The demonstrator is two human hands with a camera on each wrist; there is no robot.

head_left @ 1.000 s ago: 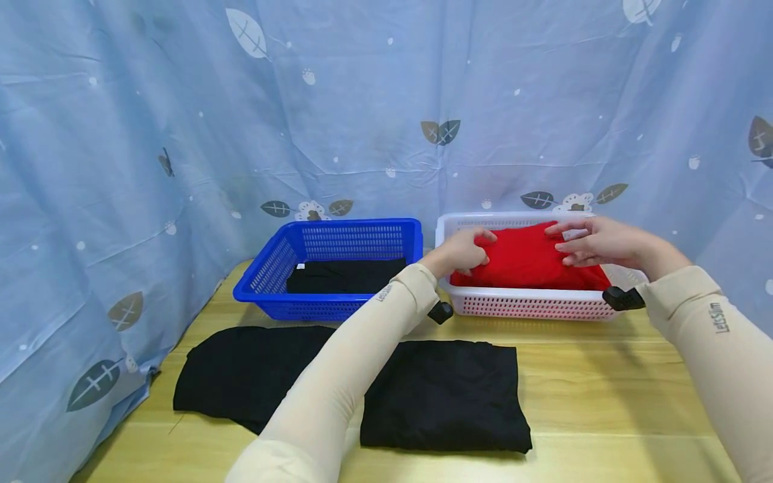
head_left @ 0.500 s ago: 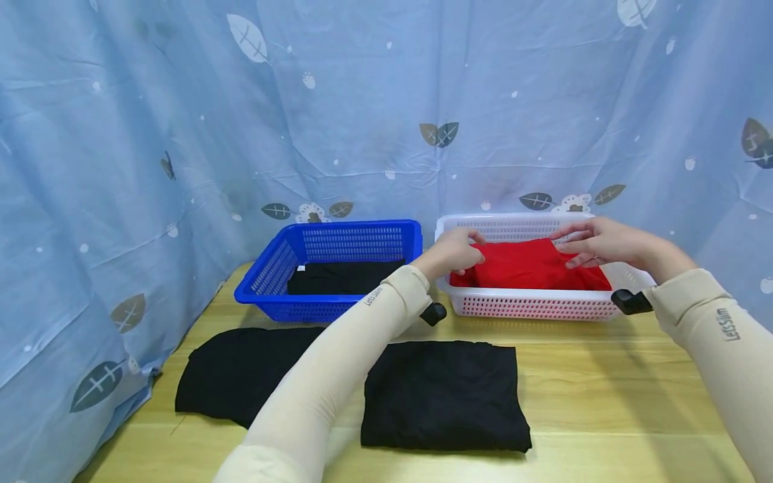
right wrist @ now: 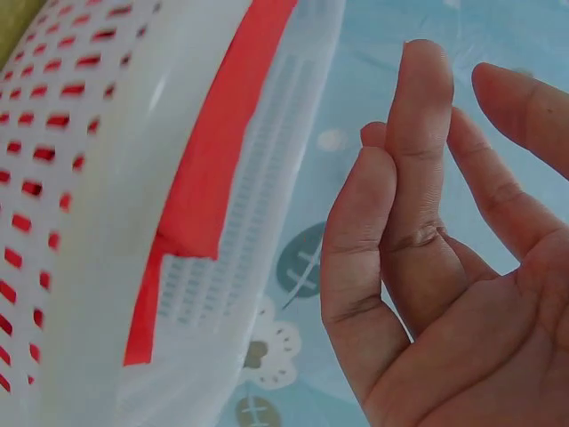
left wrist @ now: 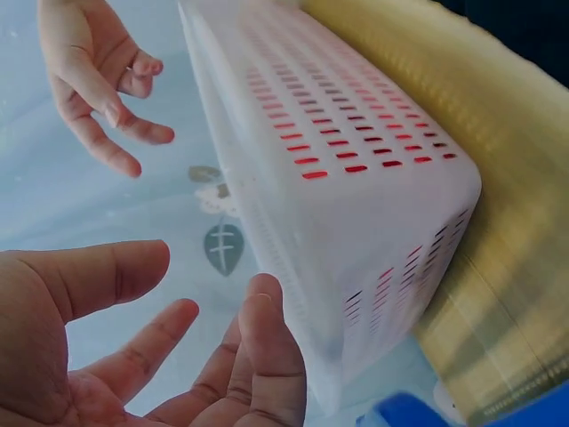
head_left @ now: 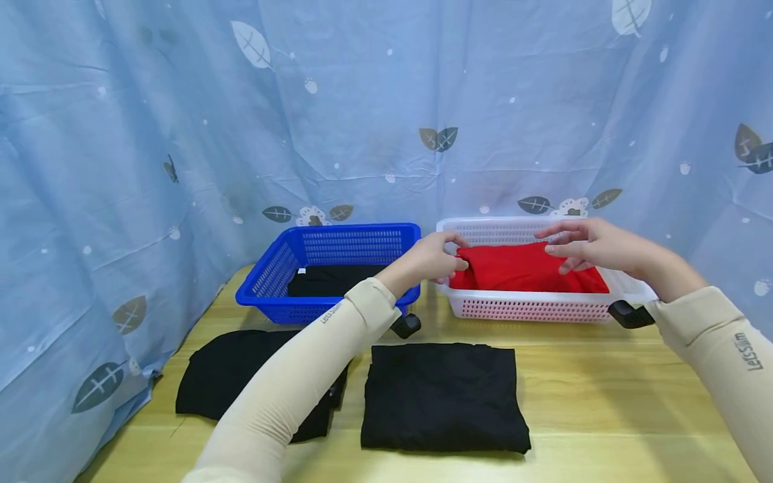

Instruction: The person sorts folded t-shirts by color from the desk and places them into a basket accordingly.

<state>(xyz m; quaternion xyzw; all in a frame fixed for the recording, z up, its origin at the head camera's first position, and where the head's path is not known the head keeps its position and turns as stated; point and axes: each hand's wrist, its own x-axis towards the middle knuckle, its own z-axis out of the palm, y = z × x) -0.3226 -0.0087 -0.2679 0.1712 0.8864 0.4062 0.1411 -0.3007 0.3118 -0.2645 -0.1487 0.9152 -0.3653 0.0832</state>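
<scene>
Red folded cloth [head_left: 513,267] lies inside the white perforated basket [head_left: 531,305] at the back right. Above that basket's left end, my left hand [head_left: 427,257] hovers with relaxed, parted fingers and holds nothing; the left wrist view shows a gap between thumb and fingers. My right hand [head_left: 594,247] is over the right part of the basket, its fingers loosely bent with nothing in them. In the right wrist view, the red cloth [right wrist: 209,169] sits below the rim, apart from my right hand [right wrist: 444,258].
A blue basket [head_left: 272,310] stands left of the white one, with black cloth [head_left: 338,278] in it. Two black folded cloths lie in front on the wooden table [head_left: 604,389]: a left one [head_left: 223,376], partly behind my left arm, and a right one [head_left: 447,399]. A patterned curtain [head_left: 362,100] hangs behind.
The red cloth has settled lower in the white basket. My left hand has drawn away to the left from the cloth. My right hand stays over the basket, with only a slight shift.
</scene>
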